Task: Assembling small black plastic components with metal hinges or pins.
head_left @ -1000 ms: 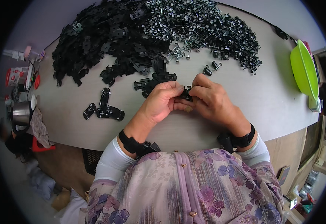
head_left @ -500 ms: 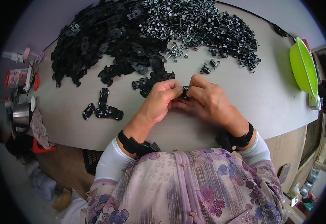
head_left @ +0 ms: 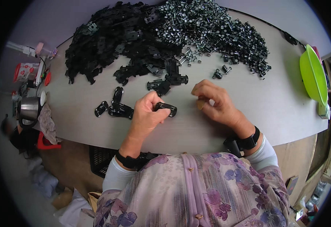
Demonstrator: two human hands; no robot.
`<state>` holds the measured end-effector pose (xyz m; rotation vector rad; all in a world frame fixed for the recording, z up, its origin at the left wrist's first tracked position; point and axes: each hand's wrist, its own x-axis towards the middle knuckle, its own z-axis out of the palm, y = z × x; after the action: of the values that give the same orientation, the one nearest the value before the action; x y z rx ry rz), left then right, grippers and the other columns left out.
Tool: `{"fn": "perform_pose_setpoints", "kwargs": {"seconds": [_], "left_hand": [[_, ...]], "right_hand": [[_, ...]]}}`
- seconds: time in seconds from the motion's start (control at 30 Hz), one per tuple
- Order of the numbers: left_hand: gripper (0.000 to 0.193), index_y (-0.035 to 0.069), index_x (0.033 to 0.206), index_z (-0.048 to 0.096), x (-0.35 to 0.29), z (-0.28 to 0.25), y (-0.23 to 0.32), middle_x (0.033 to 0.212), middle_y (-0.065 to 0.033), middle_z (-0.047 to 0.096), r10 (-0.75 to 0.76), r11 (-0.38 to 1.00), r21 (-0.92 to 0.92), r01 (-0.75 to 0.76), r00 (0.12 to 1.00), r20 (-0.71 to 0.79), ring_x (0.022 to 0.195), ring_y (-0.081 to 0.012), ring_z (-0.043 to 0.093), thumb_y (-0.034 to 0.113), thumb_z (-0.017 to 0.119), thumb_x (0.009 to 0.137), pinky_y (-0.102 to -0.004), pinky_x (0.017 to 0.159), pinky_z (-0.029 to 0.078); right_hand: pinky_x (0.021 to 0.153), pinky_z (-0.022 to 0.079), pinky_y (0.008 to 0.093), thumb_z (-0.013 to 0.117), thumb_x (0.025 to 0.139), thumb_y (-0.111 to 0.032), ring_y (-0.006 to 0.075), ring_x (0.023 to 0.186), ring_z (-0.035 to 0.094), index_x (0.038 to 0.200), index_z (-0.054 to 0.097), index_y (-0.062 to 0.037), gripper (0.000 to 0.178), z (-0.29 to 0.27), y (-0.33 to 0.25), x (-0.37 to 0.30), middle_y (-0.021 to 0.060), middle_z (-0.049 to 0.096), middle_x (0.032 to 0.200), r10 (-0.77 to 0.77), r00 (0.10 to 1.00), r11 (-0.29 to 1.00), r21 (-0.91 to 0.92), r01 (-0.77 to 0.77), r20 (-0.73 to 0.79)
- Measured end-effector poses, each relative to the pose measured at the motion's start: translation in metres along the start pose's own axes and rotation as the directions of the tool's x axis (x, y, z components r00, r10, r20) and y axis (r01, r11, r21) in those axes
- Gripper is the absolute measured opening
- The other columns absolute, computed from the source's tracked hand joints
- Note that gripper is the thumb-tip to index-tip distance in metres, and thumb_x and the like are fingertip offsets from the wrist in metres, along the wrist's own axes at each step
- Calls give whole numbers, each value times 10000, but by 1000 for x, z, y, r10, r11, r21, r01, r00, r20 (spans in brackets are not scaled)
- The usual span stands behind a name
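A black toy car chassis (head_left: 171, 109) rests in my left hand (head_left: 145, 113), pinched between thumb and fingers. To the right, my right hand (head_left: 219, 104) hovers over the table, its thumb and fingers apart with nothing visible between them. Just beyond my left hand lie several loose black chassis pieces (head_left: 177, 78). Two short wheel axles (head_left: 217, 74) sit past my right hand. On the left, a few black chassis with wheels (head_left: 120, 110) lie grouped together.
A large heap of black chassis parts (head_left: 105, 45) covers the back left of the table (head_left: 279, 113). Beside it spreads a pile of wheel axles (head_left: 207, 26). A green basin (head_left: 312, 75) stands at the right edge; a metal kettle (head_left: 30, 108) is at far left.
My hands have separated: the left has drawn back with the chassis, and the right has let go and moved away to the right. The whole view has shifted slightly.
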<state>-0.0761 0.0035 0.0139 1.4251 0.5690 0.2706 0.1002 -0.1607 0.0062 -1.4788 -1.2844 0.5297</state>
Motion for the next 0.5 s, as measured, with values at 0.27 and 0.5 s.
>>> {"fn": "perform_pose_setpoints", "kwargs": {"seconds": [0.27,0.5], "left_hand": [[201,-12,830,583,-32,-71,20,692,-59,589,191,746,662,75,928,-320,520,-97,479,20,725,692,-263,495,413],[295,-13,980,633,15,-13,27,883,-113,631,552,438,833,-338,832,47,557,-201,542,75,760,729,-318,552,453]], "right_hand": [[684,513,403,580,718,72,339,800,618,904,599,-2,202,-6,33,33,143,589,973,-169,946,865,-502,8,-277],[711,491,438,577,740,42,374,834,595,928,588,-12,196,-2,55,60,149,577,953,-206,939,740,-672,-35,-275]]}}
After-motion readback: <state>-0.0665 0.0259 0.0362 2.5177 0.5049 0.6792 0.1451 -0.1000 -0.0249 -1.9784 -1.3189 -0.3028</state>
